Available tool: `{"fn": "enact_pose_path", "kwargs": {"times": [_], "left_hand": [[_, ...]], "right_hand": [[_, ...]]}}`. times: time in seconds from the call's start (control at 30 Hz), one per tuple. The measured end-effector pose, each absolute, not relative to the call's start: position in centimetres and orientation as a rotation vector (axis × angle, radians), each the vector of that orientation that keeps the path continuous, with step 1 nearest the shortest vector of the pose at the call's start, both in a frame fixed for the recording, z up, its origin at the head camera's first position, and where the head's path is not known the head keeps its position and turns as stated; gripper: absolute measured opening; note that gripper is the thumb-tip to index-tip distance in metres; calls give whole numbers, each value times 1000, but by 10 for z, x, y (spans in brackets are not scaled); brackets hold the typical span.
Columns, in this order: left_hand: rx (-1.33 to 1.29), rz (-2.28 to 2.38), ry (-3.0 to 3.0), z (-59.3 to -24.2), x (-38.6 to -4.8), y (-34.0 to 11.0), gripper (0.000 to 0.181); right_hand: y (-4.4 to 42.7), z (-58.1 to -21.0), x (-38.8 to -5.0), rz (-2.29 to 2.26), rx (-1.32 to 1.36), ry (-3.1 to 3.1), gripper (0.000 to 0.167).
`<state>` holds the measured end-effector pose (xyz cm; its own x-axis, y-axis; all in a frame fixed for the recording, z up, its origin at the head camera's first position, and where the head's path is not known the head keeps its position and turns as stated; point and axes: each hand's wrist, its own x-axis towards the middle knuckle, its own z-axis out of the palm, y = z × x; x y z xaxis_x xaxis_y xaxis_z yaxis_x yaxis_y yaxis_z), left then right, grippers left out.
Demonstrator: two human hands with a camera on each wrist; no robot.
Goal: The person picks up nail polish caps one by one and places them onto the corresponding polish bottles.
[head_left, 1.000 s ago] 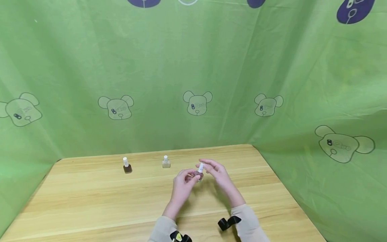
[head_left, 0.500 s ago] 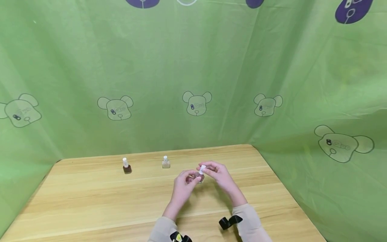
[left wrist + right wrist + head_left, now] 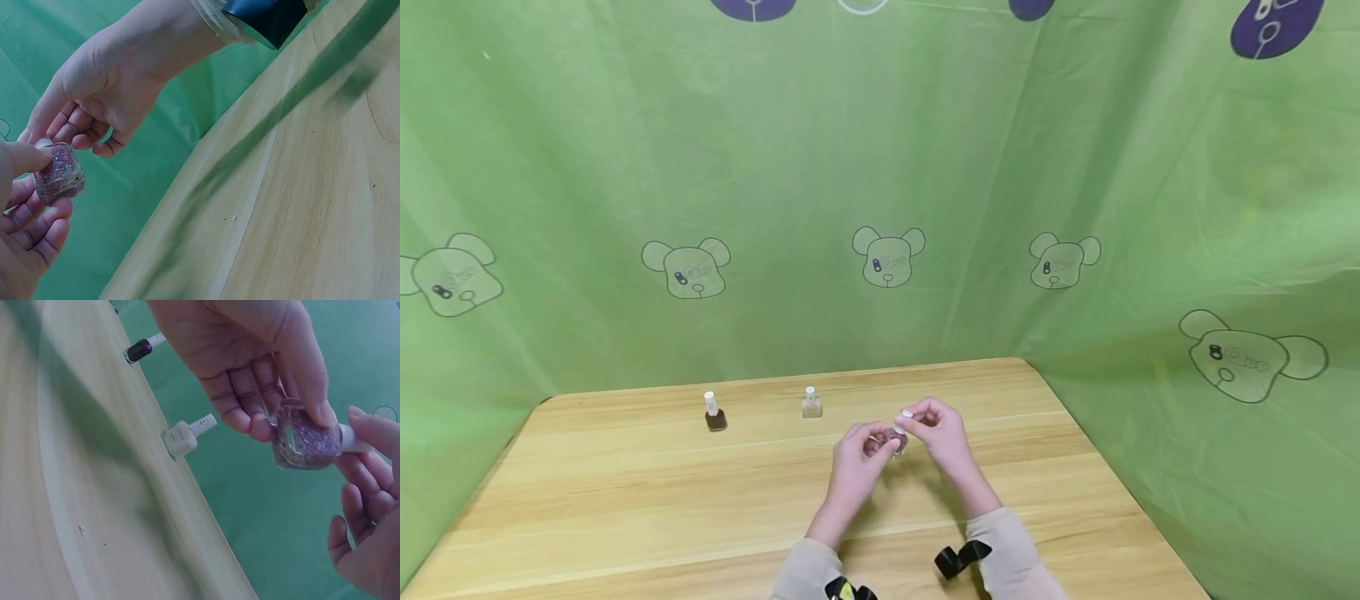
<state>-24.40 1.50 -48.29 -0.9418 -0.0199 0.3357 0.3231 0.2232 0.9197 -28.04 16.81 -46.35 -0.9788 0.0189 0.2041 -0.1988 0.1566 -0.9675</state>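
Observation:
Between both hands, raised above the table, is a nail polish bottle point(image 3: 307, 442) of clear glass with pinkish-purple glitter inside. My left hand point(image 3: 853, 471) holds the glass body, thumb pressed on one face and fingers behind, as the left wrist view shows. At the neck, my right hand point(image 3: 946, 437) pinches the white cap point(image 3: 354, 440) between thumb and fingers. Its other fingers are loosely curled. The cap appears seated on the bottle; in the head view the fingers cover part of it.
A dark nail polish bottle point(image 3: 716, 419) with a white cap stands at the table's back left. Closer to the hands, a pale nail polish bottle point(image 3: 812, 407) stands upright. A green printed curtain point(image 3: 790, 200) surrounds the back and sides of the wooden table point(image 3: 647, 500).
The right hand's fingers have shifted and turned on the cap, covering more of it. The left hand keeps hold of the glitter bottle nearly in place. The other two bottles stay put.

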Motion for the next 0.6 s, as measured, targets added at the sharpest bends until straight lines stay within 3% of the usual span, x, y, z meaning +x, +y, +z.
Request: {"fn": "enact_pose_path", "kwargs": {"times": [0.3, 0.6], "left_hand": [[-266, -1731, -2213, -481, -243, 16, 22], [-287, -1761, -2180, -483, -246, 14, 24]], "right_hand": [[166, -465, -282, 1978, 185, -2227, 21], [181, -462, -283, 2061, 604, -2335, 40]]}}
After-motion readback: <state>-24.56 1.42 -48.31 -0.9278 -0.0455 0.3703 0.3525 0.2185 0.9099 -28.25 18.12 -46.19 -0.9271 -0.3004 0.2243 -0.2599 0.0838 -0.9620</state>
